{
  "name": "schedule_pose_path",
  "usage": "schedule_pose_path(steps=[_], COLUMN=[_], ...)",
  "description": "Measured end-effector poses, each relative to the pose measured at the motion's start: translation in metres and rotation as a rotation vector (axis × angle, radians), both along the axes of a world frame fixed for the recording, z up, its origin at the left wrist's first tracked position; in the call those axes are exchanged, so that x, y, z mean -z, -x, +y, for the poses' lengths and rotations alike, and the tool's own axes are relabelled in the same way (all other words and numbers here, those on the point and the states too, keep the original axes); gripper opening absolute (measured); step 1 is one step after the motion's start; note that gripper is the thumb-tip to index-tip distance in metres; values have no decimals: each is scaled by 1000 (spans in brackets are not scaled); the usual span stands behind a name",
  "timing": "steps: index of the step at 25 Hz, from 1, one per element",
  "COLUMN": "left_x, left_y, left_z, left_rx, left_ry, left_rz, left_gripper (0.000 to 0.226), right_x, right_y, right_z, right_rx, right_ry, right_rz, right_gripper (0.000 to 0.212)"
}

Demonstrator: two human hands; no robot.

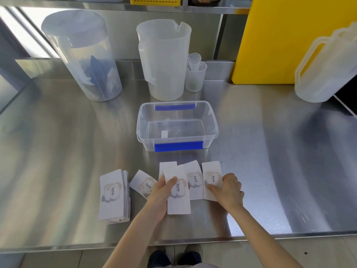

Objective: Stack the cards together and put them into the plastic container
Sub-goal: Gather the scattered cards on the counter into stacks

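Two bare forearms reaching forward from the bottom edge, converging slightly. Left hand (161, 192) palm-down, thumb laid across the top of a white printed paper card (178, 198), other fingers hidden beneath it, gripping. Right hand (228, 190) knuckles-up, fingers curled, fingertips (209, 187) pressing another white card (211, 178) flat.

- The plastic container (177, 126) stands open-topped at mid-bench, nothing over its mouth.
- Bare steel lies between its near wall and the spread cards (195, 179).
- Two jugs (164, 59) crowd its far side.
- The bench's (58, 151) left and right ends are clear.
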State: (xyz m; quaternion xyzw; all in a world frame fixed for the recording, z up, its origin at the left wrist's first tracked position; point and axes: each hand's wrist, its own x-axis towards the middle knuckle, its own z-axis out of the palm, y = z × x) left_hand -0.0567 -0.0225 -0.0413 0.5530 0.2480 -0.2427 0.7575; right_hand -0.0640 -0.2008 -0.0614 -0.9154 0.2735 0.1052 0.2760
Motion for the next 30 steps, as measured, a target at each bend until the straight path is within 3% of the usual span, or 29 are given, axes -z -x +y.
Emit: schedule_pose_path(steps=[3,6,10,16,20,22,25,28,30], left_x=[0,-1,1,2,-2,-8,-13,-17,-17], left_y=[1,1,1,3,6,8,11,13,15], left_z=[0,4,10,14,19,22,25,31,35], left_rx=[-30,-34,-73,-43,-25,-32,-45,-45,-42], left_ry=[-19,-16,29,77,30,16,-5,-3,0], left_rz=[18,15,17,-83,-118,-107,-78,-86,-88], left_gripper=[17,20,15,14,15,17,29,27,29], right_x=[-3,-17,-33,-25,-25,-21,-9,-3,-1], right_y=[6,11,13,23,16,6,-7,-13,-16], right_z=[5,13,35,68,56,44,36,39,39], right_rx=[-42,-2,24,-204,-214,-158,-184,-226,-220], right_ry=[-179,-428,-757,-605,-508,-341,1,73,23], right_rz=[-124,-256,-298,-182,-171,-194,-63,67,88], right_gripper=[40,34,24,24,7,18,53,67,66])
